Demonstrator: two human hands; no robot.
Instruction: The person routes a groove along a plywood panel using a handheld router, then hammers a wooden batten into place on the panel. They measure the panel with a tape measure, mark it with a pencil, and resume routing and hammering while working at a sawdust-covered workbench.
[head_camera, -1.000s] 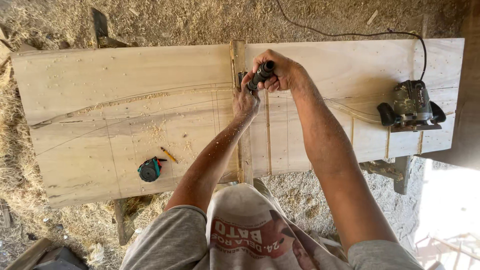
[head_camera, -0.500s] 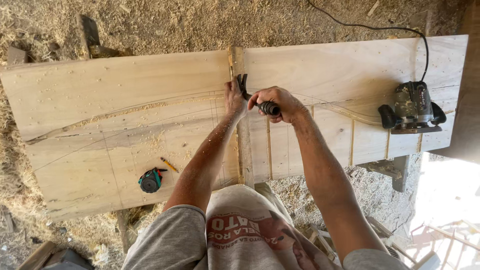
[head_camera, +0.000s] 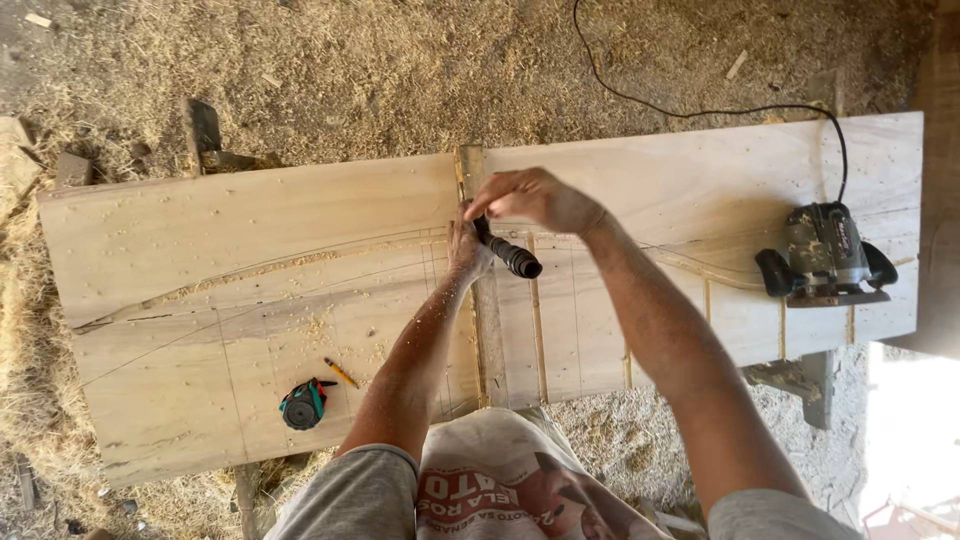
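Right hand (head_camera: 535, 198) fingers pinching ribbed black handle (head_camera: 512, 255) (cylindrical); left hand (head_camera: 466, 248) flat on pale plank (head_camera: 250, 270)

Single head-worn view, looking almost straight down from above onto the plank (head_camera: 250, 300), near edge at the body, far edge toward the sawdust floor (head_camera: 400, 70).

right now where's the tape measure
In the head view the tape measure lies on the wooden board, low on its left part, just left of the pencil and of the left hand's forearm.
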